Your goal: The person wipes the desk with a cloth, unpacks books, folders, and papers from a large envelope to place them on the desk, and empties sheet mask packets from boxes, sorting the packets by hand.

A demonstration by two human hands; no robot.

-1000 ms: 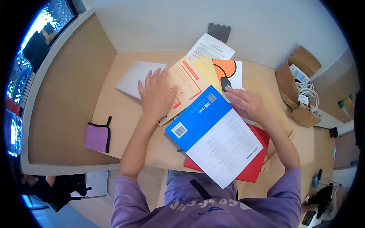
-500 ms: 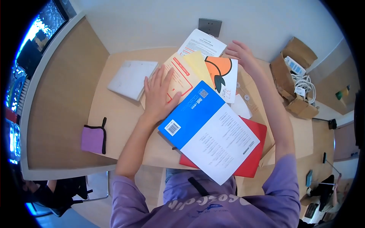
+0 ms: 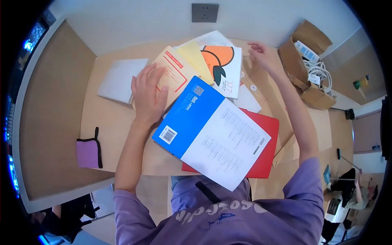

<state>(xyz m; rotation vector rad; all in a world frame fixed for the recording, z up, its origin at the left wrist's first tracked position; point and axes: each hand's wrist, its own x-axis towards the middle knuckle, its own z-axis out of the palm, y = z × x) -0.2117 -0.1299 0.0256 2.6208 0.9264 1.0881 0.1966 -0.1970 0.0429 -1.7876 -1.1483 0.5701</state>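
My left hand [image 3: 149, 93] rests, fingers spread, on the left edge of a cream booklet [image 3: 171, 70] with red print. My right hand [image 3: 261, 55] hovers with loosely curled fingers right of a white booklet [image 3: 231, 77] with an orange fruit picture, holding nothing. Between the two booklets shows a yellow sheet [image 3: 195, 57]; behind them a white printed sheet [image 3: 214, 38] is mostly covered. In front lies a blue-and-white book [image 3: 212, 130], back cover up, over a red folder [image 3: 263, 153]. A brown string-tie envelope [image 3: 271, 106] lies underneath, right of the pile.
A white flat box-like item [image 3: 120, 79] lies at left, and a purple pouch [image 3: 89, 154] with black trim near the front-left edge. An open cardboard box [image 3: 300, 69] holding a power strip [image 3: 307, 51] and white cables stands at right. Other people are in the background.
My right hand has moved right, away from the back of the pile. The white printed sheet sits further under the booklets. My left hand stays on the cream booklet; the view has shifted.
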